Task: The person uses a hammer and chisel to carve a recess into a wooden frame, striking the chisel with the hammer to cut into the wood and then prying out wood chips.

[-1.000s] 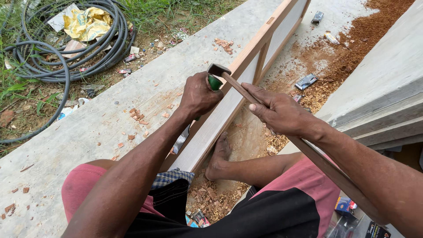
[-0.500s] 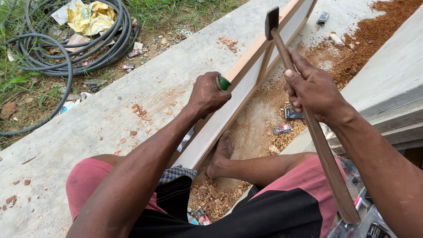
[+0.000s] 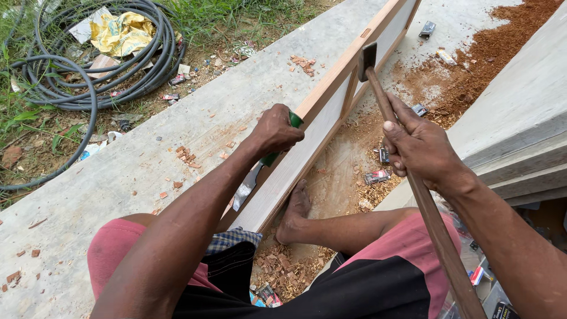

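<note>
slab: concrete surface runs 7 to 1 o'clock and carries the work.
frame: long wooden frame lies along the slab edge, bare foot against it at 6 o'clock, likely to stop it sliding.
hose: black coil at 10 o'clock, well apart.
hammer: wooden handle crosses the right hand, fingers wrapped tight mid-shaft; head raised above the frame.
chisel: green-handled chisel in the left hand, fist closed round it, blade angled down beside the frame.
chips: wood chips around the foot.

Green-handled chisel, steel blade angled down against the wooden frame. Hammer: long wooden handle, dark head raised above the frame's rail.
</note>
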